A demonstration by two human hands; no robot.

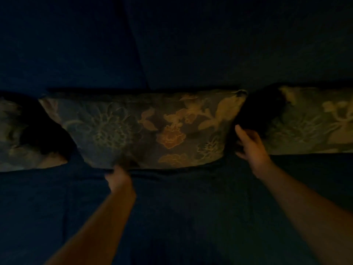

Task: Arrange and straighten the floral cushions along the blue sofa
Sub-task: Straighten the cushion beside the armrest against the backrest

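The scene is very dim. A wide floral cushion (145, 129) leans against the back of the blue sofa (191, 207), in the middle. My left hand (119, 178) is closed on its lower edge, left of centre, blurred. My right hand (250, 142) reaches to the cushion's lower right corner, thumb up along its side and fingers curled at the edge. A second floral cushion (313, 123) stands to the right, a third (13, 134) at the far left, partly cut off. Dark gaps separate the three.
The sofa's back rest (210, 44) fills the top, with a seam (136, 44) between two back sections. The blue seat spreads below the cushions, with slight folds in its cover near my left hand.
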